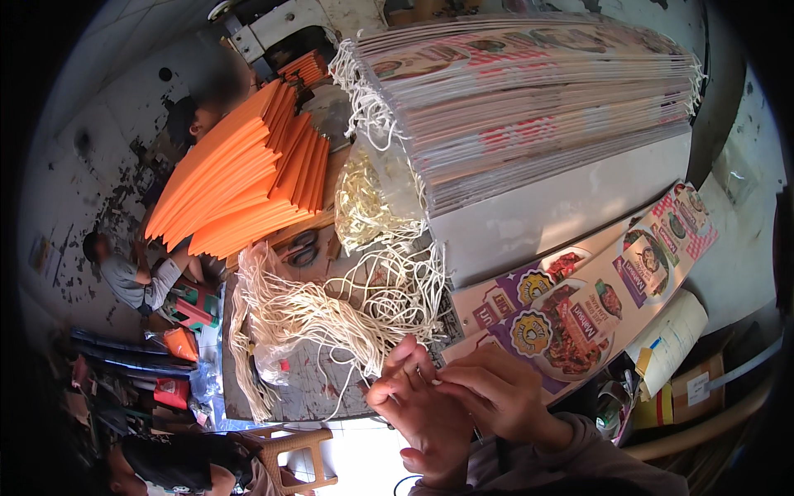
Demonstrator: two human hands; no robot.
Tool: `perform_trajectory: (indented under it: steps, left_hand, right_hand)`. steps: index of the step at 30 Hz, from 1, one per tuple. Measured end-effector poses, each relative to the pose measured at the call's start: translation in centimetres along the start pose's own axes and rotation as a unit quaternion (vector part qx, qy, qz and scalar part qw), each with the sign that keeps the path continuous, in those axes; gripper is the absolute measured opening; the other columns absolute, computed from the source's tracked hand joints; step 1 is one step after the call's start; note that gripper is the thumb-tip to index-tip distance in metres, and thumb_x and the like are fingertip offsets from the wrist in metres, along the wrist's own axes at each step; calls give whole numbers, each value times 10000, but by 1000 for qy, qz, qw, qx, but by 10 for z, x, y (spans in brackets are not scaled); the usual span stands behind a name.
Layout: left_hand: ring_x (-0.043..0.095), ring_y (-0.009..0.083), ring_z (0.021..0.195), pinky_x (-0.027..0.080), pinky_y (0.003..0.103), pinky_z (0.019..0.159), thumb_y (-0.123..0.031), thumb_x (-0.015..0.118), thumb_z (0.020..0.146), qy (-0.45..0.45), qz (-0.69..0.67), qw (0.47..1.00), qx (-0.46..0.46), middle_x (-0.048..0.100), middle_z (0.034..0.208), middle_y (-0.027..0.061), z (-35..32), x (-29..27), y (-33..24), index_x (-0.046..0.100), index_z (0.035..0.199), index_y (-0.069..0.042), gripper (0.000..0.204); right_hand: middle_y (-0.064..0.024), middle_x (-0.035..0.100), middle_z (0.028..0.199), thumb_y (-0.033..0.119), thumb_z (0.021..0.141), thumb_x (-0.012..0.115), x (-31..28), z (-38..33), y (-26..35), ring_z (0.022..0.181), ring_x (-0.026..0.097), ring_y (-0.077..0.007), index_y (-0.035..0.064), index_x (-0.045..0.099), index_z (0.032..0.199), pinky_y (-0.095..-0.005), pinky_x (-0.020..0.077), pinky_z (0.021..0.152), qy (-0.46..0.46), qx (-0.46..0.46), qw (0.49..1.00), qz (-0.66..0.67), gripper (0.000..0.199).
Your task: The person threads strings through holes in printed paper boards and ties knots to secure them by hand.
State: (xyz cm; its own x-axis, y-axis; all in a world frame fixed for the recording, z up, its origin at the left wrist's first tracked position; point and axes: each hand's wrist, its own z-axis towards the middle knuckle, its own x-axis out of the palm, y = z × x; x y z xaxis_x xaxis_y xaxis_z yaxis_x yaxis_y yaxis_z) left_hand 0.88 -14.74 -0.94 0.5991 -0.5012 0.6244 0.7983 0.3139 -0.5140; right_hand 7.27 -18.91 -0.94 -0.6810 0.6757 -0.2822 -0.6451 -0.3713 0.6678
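Observation:
My left hand and my right hand meet near the lower middle, fingers pinched together on a thin cream cord that trails down and to the left. Just above them lies a loose bundle of cream cords spread over the worn table. To the right a flat printed paper bag with food pictures lies under my right hand's far side. Behind it a tall stack of the same printed bags with cord handles rises.
A stack of orange paper bags stands at the back left. A clear plastic bag of cords and black-handled scissors lie between the stacks. Two people sit on the floor at left; another crouches by a plastic stool.

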Motion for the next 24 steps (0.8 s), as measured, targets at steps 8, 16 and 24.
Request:
perform_trajectory:
  steps: [8, 16, 24]
  left_hand:
    - [465, 294, 1100, 328, 402, 972, -138, 555, 781, 73, 136, 986, -64, 454, 1140, 242, 6, -42, -7, 387, 1064, -39, 344]
    - [575, 332, 984, 402, 411, 925, -94, 622, 678, 296, 382, 816, -317, 604, 1035, 158, 11, -69, -16, 528, 1020, -27, 361]
    - [574, 272, 974, 484, 350, 796, 0, 621, 703, 340, 356, 832, -258, 494, 1203, 194, 18, -51, -10, 513, 987, -20, 304]
  right_hand:
    - [-48, 574, 791, 58, 696, 666, -8, 4, 4, 680, 560, -212, 51, 577, 829, -321, 435, 606, 5, 1, 1000, -6, 161]
    - [-52, 569, 929, 103, 698, 653, -6, -7, 7, 816, 562, -232, 69, 614, 906, -329, 437, 701, 71, -80, 994, 8, 214]
    - [-57, 566, 912, 137, 728, 605, 1, 0, 25, 824, 560, -185, 65, 609, 865, -325, 453, 713, 83, -302, 947, 66, 155]
